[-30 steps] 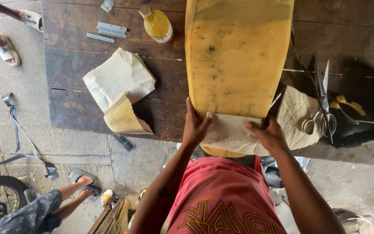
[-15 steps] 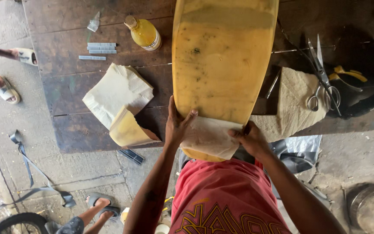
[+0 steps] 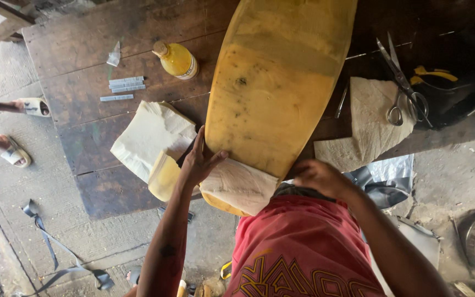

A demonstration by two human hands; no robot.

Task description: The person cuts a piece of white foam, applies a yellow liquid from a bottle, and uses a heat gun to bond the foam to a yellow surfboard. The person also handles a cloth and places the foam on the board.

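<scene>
From the head view, a long yellow board (image 3: 273, 93) lies across a dark wooden table (image 3: 83, 55), its near end hanging over the table's near edge. The left hand (image 3: 199, 160) lies flat with fingers spread, pressing a pale sheet (image 3: 240, 184) against the board's near left edge; its grip is open. The right hand (image 3: 320, 177) sits curled at the board's near right edge, and I cannot tell whether it holds anything. Left of the board lie folded pale sheets (image 3: 149, 137), with a yellow bottle (image 3: 177, 59) farther off. To the right, scissors (image 3: 402, 88) rest on another pale sheet (image 3: 369, 126).
</scene>
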